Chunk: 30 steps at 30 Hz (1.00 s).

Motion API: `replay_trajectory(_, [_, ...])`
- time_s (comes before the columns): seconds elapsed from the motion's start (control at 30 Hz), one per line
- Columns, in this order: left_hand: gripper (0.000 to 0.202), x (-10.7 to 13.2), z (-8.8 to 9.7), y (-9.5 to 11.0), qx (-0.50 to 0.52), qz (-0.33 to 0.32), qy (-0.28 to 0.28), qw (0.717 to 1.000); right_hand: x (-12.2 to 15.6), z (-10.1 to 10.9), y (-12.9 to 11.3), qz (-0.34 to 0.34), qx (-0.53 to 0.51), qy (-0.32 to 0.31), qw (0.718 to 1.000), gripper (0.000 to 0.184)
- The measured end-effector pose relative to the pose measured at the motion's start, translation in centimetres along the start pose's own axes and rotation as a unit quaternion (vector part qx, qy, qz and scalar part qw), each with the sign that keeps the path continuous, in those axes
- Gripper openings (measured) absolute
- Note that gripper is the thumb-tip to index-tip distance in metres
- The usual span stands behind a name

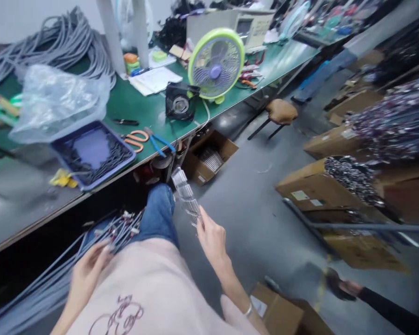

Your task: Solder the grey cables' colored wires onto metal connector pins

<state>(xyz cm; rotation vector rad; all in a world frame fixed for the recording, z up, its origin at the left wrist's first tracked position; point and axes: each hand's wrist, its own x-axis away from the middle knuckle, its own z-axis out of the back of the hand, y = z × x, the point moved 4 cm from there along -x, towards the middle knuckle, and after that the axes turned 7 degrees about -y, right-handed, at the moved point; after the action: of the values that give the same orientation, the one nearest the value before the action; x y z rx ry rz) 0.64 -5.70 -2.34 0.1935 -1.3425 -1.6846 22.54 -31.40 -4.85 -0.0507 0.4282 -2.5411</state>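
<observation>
In my right hand (pixel 211 236) is a shiny ribbed strip (pixel 186 195), silvery and partly see-through, pinched at its lower end and pointing up and away over the floor. My left hand (pixel 89 267) is beside my lap, its fingers loosely bent and a little apart, with nothing visible in them. Close to it lies a bundle of grey cables (pixel 38 300) whose ends carry small connectors (pixel 120 228), resting across my left thigh. Whether the left fingertips touch these cables I cannot tell.
The green bench (pixel 150 109) carries a purple tray (pixel 129 160) of dark parts, orange-handled scissors (pixel 138 139), blue-handled pliers (pixel 157 142) and a green fan (pixel 216 65). Underneath, a carton (pixel 226 149) holds similar strips. A stool (pixel 282 111) and cartons (pixel 300 186) stand rightward; another person's hand (pixel 351 287) shows lower right.
</observation>
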Motion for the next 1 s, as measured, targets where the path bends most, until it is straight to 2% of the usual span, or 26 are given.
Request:
replay_trajectory(0.03, [0.073,-0.5,-1.2,-0.9,0.071,0.046,-0.063,0.994,0.9,-0.8,-1.7,0.024,-0.001,-0.022,0.999,0.05])
replay_trajectory(0.07, [0.074,-1.0,-2.3,-1.5,0.143,0.093,-0.097,0.981,1.7,-1.8,-3.2,0.045,-0.005,-0.044,0.998,0.05])
replay_trajectory(0.13, [0.057,-2.4,-4.3,-2.2,0.283,0.167,-0.122,0.937,3.2,-4.5,-6.2,0.086,-0.018,-0.099,0.991,0.05])
replay_trajectory(0.2, [0.033,-4.2,-5.5,-3.0,0.343,0.196,-0.102,0.913,4.6,-7.4,-8.8,0.135,-0.033,-0.155,0.978,0.047])
replay_trajectory(0.3, [0.034,-6.3,-6.0,-5.0,0.435,0.195,-0.049,0.878,6.5,-10.4,-11.4,0.202,-0.051,-0.219,0.953,0.043])
replay_trajectory(0.37, [0.034,-6.9,-5.7,-6.4,0.492,0.186,-0.02,0.85,6.9,-10.9,-12.0,0.24,-0.06,-0.246,0.937,0.042])
replay_trajectory(0.47, [0.034,-7.0,-4.9,-7.7,0.566,0.167,0.009,0.807,5.4,-10.1,-12.2,0.291,-0.072,-0.273,0.914,0.038])
replay_trajectory(0.57, [0.039,-6.9,-3.9,-8.3,0.621,0.143,0.021,0.77,1.3,-9.4,-13.6,0.333,-0.099,-0.286,0.893,0.034])
replay_trajectory(0.63, [0.041,-6.6,-3.4,-8.4,0.647,0.135,0.019,0.75,-1.7,-10.0,-15.9,0.363,-0.132,-0.282,0.878,0.036])
replay_trajectory(0.73, [0.04,-5.9,-3.0,-8.7,0.675,0.137,0.014,0.725,-4.5,-12.7,-20.8,0.418,-0.189,-0.285,0.842,0.036])
replay_trajectory(0.8, [0.037,-5.5,-2.9,-9.1,0.693,0.142,0.02,0.706,-4.7,-14.8,-23.6,0.445,-0.217,-0.287,0.82,0.033])
replay_trajectory(0.87, [0.036,-5.0,-2.7,-9.5,0.711,0.146,0.029,0.687,-4.2,-16.3,-25.2,0.461,-0.239,-0.284,0.806,0.034])
replay_trajectory(1.0, [0.043,-4.2,-2.2,-10.0,0.741,0.148,0.023,0.655,-3.2,-17.2,-26.0,0.483,-0.272,-0.277,0.785,0.031])
